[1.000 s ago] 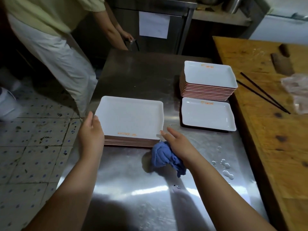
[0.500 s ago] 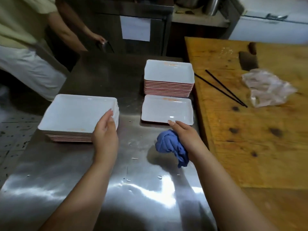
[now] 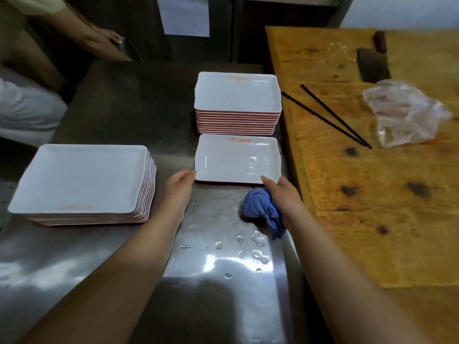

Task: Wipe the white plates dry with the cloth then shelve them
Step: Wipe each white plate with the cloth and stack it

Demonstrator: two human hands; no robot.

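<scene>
One single white plate (image 3: 237,158) lies just in front of the tall plate stack (image 3: 238,103), likely rigid, wet and slippery. Left hand (image 3: 179,188), fingers relaxed, touches its near-left corner; right hand (image 3: 282,192) clutches the soft blue cloth (image 3: 260,209), forefinger on the near-right rim. Lifting by those opposite edges looks safest.

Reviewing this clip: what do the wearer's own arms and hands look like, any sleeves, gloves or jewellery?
Both forearms are bare as far as the frame shows, no sleeves. The left hand and right hand wear no gloves; no rings, watch or wristband are visible.
</scene>
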